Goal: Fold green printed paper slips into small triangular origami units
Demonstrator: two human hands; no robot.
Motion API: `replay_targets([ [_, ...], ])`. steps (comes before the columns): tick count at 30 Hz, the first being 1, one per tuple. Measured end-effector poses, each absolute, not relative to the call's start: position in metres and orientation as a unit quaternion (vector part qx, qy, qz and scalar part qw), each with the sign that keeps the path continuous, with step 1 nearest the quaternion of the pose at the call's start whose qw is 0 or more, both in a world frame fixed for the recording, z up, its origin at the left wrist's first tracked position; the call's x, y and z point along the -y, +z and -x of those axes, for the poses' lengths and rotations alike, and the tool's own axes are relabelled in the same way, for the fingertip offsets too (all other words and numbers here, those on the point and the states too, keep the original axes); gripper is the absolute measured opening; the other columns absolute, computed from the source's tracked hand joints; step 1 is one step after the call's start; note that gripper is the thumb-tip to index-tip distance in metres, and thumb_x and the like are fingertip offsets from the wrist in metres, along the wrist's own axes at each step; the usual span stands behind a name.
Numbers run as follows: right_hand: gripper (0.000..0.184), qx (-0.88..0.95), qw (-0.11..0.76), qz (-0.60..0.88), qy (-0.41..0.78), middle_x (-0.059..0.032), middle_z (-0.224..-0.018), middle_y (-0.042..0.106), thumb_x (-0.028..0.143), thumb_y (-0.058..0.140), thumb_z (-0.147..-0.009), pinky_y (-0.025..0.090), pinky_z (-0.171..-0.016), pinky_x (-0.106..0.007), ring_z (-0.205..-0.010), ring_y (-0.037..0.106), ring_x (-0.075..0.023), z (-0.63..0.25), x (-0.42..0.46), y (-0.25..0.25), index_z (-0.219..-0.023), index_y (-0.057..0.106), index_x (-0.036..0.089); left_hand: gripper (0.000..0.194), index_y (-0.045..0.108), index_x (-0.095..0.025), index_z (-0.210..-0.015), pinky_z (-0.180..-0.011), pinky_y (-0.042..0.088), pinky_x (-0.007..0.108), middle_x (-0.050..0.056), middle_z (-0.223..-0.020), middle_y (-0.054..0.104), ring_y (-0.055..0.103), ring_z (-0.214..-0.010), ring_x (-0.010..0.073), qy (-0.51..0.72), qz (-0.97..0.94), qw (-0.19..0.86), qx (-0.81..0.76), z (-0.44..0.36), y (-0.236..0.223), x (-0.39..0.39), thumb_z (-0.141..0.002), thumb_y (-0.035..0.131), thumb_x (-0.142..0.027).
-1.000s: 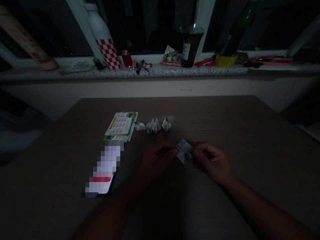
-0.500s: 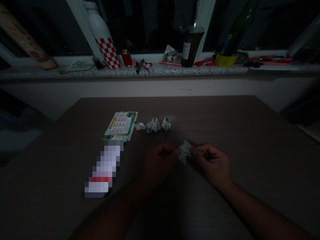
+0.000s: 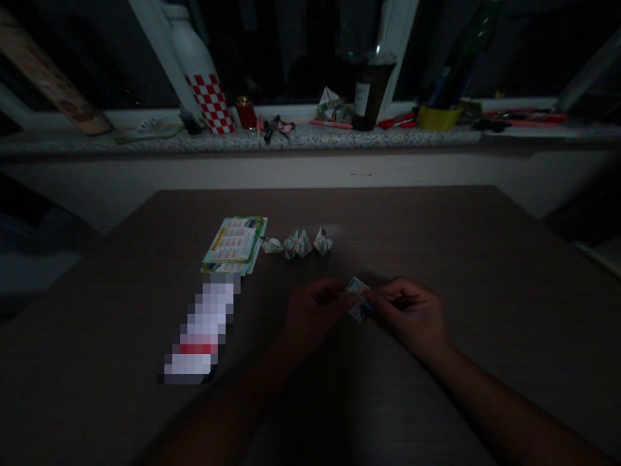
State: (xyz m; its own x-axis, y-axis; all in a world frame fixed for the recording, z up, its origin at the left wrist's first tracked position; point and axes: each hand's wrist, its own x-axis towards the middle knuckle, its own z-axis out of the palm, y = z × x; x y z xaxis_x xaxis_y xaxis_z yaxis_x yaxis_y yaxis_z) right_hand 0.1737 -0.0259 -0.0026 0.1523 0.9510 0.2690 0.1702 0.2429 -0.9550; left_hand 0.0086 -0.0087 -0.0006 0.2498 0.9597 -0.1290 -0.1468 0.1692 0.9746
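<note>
Between my two hands is a small square of folded printed paper, turned cornerwise. My left hand pinches its left side, with the thumb lying over the face of the paper. From the other side my right hand grips the right corner between thumb and fingers. Beyond my hands several folded paper pieces stand in a row on the table. To their left lies a stack of printed paper sheets. Dim light hides the fingers under the paper.
A pixelated, lit object lies on the brown table, left of my hands. Along the stone windowsill stand a red-and-white checkered bottle, a dark plastic cup, a small red jar and a green bottle.
My thumbs have come closer together over the folded paper, covering more of its middle. The left hand has shifted slightly right. Everything else on the table stays put.
</note>
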Motion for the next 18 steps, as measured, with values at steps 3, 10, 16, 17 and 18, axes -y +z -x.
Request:
replay_targets([
  [3,0.021,0.556,0.559,0.507,0.347,-0.0022,-0.056,0.069,0.034,0.077,-0.069,0.05,-0.045,-0.024,-0.048,0.061,-0.014,-0.174,0.0248,-0.003,-0.06,0.064,0.02,0.019,0.073,-0.015,-0.083,-0.068,0.053,0.026,0.004,-0.08,0.075,0.068,-0.072,0.0167,0.438,-0.475,0.629,-0.433,-0.0081,-0.0041,0.0071,-0.068,0.076,-0.026],
  [10,0.02,0.533,0.557,0.501,0.394,-0.0024,-0.058,0.069,0.033,0.077,-0.069,0.052,-0.047,-0.025,-0.049,0.062,-0.0139,-0.1733,0.0239,-0.0021,-0.063,0.064,0.019,0.015,0.073,-0.015,-0.079,-0.067,0.053,0.025,0.003,-0.077,0.075,0.068,-0.07,0.0161,0.448,-0.474,0.615,-0.443,-0.0081,-0.0026,0.0074,-0.067,0.076,-0.023],
  [16,0.031,0.51,0.556,0.478,0.45,0.0015,-0.062,0.067,0.025,0.081,-0.062,0.053,-0.056,-0.023,-0.055,0.062,-0.0116,-0.1727,0.0226,-0.0042,-0.086,0.063,0.019,0.012,0.072,-0.015,-0.079,-0.068,0.052,0.026,0.004,-0.079,0.075,0.068,-0.073,0.0171,0.447,-0.504,0.581,-0.456,-0.009,0.0033,0.0109,-0.07,0.073,-0.022],
  [17,0.03,0.508,0.553,0.478,0.455,0.0024,-0.06,0.065,0.025,0.081,-0.063,0.052,-0.054,-0.022,-0.053,0.06,-0.0105,-0.1725,0.0224,-0.0037,-0.085,0.062,0.019,0.012,0.073,-0.015,-0.079,-0.068,0.052,0.026,0.004,-0.079,0.075,0.068,-0.073,0.0171,0.446,-0.51,0.576,-0.457,-0.0092,0.0036,0.0116,-0.07,0.073,-0.022],
  [18,0.028,0.505,0.549,0.481,0.46,0.0031,-0.058,0.063,0.025,0.081,-0.063,0.05,-0.052,-0.021,-0.051,0.058,-0.0093,-0.1724,0.0223,-0.0028,-0.082,0.062,0.018,0.011,0.073,-0.015,-0.079,-0.068,0.052,0.026,0.004,-0.079,0.075,0.068,-0.072,0.017,0.445,-0.515,0.571,-0.46,-0.0093,0.0036,0.0122,-0.071,0.073,-0.022],
])
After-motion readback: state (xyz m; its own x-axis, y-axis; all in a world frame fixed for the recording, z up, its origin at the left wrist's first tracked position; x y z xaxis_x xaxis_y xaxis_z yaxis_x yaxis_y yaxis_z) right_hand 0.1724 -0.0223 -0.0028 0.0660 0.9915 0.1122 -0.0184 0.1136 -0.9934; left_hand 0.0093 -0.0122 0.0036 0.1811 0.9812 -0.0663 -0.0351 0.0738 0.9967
